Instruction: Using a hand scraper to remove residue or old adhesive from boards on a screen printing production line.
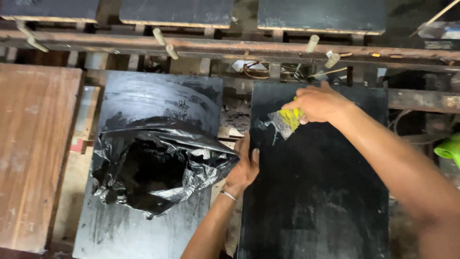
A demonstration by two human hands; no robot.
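My right hand (318,103) is closed on a small yellow and clear plastic pouch (286,121), held over the upper left part of a black-painted board (326,192). A wet streak shows on the board just below the pouch. My left hand (243,168), with a thin bracelet at the wrist, rests flat with fingers apart on the left edge of that board. Just left of it lies an open black plastic bag (158,165) holding black powder, set on a second black-smeared board (143,100).
A brown wooden board (33,153) lies at the far left. A rusty wooden frame with pegs (165,45) runs across the back, with dark boards (321,14) above it. Wires (254,69) sit behind the boards. A green object (450,148) pokes in at the right edge.
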